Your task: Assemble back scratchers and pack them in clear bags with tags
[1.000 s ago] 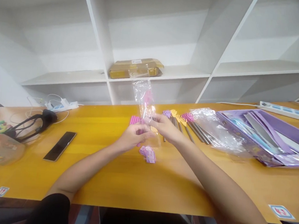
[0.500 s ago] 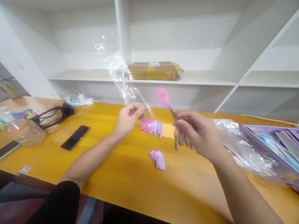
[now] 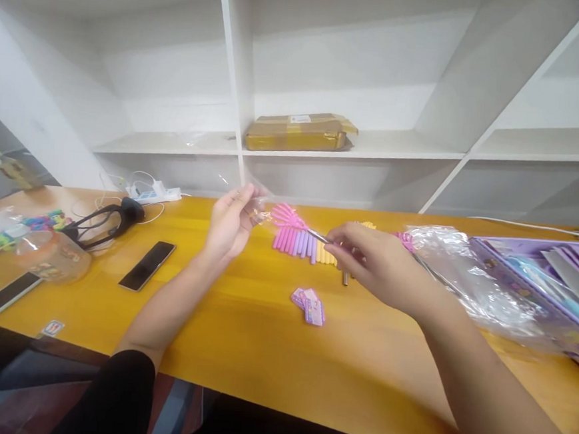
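Observation:
My right hand (image 3: 373, 260) grips the metal rod of a pink hand-shaped back scratcher (image 3: 289, 218), its head pointing left. My left hand (image 3: 231, 222) pinches a clear plastic bag (image 3: 259, 204), and the scratcher's pink fingertips are at the bag, though whether inside it I cannot tell. Below the scratcher, on the table, lies a row of pink and purple sticks (image 3: 295, 243) with yellow sticks (image 3: 327, 257) beside them. Metal rods (image 3: 345, 278) are partly hidden by my right hand. Nearer to me rests a small pile of purple cards (image 3: 310, 305).
Wrapped pink-headed scratchers and clear plastic (image 3: 447, 256) lie right, beside a purple box (image 3: 556, 265). On the left are two phones (image 3: 146, 266), a clear tub (image 3: 58, 257), a black strap (image 3: 103, 219) and a power strip (image 3: 158, 194). A carton (image 3: 296, 134) sits on the shelf.
The scratcher has swung down and left, from upright to nearly level, towards my left hand. The bag, formerly stretched up before the shelf, has come down. My left hand has shifted slightly left.

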A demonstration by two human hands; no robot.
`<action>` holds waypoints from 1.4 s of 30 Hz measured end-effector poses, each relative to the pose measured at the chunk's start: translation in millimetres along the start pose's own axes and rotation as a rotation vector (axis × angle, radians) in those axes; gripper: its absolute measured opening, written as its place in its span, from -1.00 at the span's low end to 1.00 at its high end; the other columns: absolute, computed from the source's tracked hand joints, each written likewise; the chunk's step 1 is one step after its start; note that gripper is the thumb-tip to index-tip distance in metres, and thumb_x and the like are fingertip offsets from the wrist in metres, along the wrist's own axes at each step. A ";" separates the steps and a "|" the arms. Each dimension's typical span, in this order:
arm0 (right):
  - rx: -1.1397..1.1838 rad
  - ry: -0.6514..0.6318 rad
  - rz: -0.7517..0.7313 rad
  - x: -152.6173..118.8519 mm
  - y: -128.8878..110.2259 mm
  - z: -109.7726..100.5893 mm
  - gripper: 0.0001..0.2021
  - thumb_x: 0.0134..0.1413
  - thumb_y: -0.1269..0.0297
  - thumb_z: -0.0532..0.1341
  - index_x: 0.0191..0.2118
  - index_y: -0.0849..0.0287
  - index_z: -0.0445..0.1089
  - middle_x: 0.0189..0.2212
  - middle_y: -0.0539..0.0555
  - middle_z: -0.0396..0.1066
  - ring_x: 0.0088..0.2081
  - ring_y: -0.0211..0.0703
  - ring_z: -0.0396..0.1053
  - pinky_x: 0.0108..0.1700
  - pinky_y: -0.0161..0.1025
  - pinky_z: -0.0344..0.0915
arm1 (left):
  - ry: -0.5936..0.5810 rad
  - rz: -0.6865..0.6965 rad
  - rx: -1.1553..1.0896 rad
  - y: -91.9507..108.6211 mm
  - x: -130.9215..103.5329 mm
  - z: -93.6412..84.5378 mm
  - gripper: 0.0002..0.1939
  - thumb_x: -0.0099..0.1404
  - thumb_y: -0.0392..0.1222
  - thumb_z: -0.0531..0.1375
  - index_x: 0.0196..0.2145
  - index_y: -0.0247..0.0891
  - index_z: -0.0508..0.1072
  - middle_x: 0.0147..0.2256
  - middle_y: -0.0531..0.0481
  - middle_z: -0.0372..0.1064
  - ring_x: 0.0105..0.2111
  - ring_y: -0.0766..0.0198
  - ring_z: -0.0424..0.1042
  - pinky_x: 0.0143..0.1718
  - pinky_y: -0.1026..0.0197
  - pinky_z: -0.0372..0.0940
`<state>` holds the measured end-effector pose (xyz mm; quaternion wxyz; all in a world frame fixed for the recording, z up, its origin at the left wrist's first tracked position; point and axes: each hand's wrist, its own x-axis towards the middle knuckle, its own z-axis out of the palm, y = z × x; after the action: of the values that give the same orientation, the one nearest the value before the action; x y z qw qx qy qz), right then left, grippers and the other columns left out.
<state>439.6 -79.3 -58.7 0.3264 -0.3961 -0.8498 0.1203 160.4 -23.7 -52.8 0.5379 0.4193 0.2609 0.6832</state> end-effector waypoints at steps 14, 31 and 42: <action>-0.108 0.157 -0.137 5.4 10.4 9.3 -0.82 0.53 0.14 0.21 -0.14 0.09 0.43 -0.25 0.07 0.56 -0.26 -0.12 0.52 -0.21 -0.18 0.34 | -0.004 0.076 0.033 -11.2 -8.2 8.4 -0.62 0.20 0.04 0.56 -0.30 -0.28 0.58 -0.14 -0.09 0.64 -0.32 0.38 0.57 -0.32 0.32 0.47; -0.117 0.203 -0.143 4.0 12.1 4.9 -0.79 0.50 0.08 0.23 -0.15 0.08 0.47 -0.34 0.02 0.55 -0.42 -0.21 0.44 -0.35 -0.23 0.28 | 0.040 0.033 0.022 -11.6 -10.1 11.3 -0.67 0.26 -0.01 0.53 -0.32 -0.27 0.54 -0.28 -0.02 0.59 -0.29 0.30 0.61 -0.29 0.28 0.50; -0.107 0.160 -0.089 3.1 12.9 -3.4 -0.69 0.49 -0.05 0.21 -0.17 0.07 0.48 -0.33 0.04 0.57 -0.42 -0.19 0.44 -0.37 -0.21 0.29 | 0.005 0.003 0.028 -8.6 -10.5 9.7 -0.70 0.34 -0.02 0.47 -0.31 -0.26 0.53 -0.29 -0.01 0.57 -0.28 0.30 0.60 -0.27 0.27 0.53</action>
<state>448.0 -68.7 -60.8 0.3766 -0.3834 -0.8429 0.0281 173.8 -32.1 -57.8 0.5301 0.4256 0.2712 0.6814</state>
